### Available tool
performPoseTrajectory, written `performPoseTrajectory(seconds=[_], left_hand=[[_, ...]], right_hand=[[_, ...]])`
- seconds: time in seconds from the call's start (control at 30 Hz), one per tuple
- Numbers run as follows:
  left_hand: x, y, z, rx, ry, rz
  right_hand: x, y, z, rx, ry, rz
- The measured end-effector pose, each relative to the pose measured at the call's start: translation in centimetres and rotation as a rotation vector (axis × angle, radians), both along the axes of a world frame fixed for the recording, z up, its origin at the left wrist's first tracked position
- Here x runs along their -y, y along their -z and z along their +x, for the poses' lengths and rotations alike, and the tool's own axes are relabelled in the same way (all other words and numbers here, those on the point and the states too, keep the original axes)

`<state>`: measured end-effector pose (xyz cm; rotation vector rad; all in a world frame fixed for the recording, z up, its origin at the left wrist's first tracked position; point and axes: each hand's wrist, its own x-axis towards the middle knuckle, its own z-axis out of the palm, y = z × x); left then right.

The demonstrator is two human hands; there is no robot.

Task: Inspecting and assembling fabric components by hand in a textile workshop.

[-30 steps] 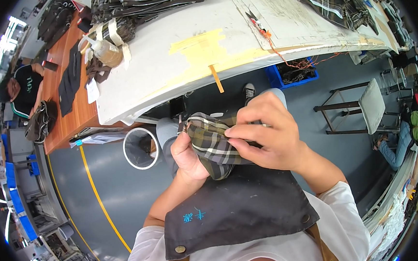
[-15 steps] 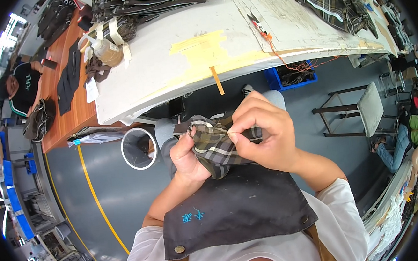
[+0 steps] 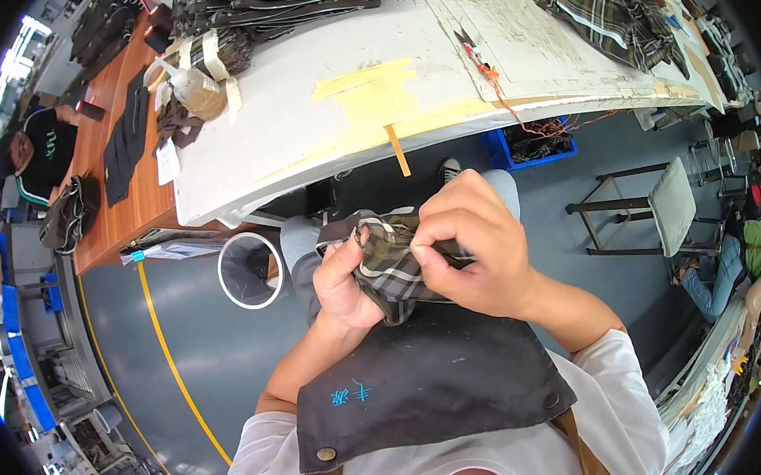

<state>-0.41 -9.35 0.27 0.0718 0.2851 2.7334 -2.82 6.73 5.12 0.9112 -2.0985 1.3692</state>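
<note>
A dark plaid garment, brown-grey with pale stripes, is bunched up above my lap. My left hand is closed on its left side, thumb on top of the cloth. At its right, my right hand pinches thumb and forefinger together at the cloth's upper fold. Whether a thread or only fabric lies in that pinch is too small to tell. The lower part of the garment hangs over my dark apron.
Ahead stands a white worktable with thread snips, a glue bottle and plaid garments. Below it are a blue crate and a white-rimmed bin. A stool stands right; a co-worker sits far left.
My right hand has shifted slightly left and turned a little, still pinching. The left hand has moved slightly right with the cloth, which is more bunched at the top.
</note>
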Motion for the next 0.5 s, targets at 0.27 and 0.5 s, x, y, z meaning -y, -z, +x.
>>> performPoseTrajectory(seconds=[0.27,0.5], left_hand=[[-0.6,-0.3,0.6,0.095,-0.019,0.087],[-0.6,0.3,0.3,0.097,0.015,0.035]], right_hand=[[0.2,1.3,0.7,-0.312,0.022,0.125],[-1.1,-0.2,0.1,0.058,-0.132,-0.030]])
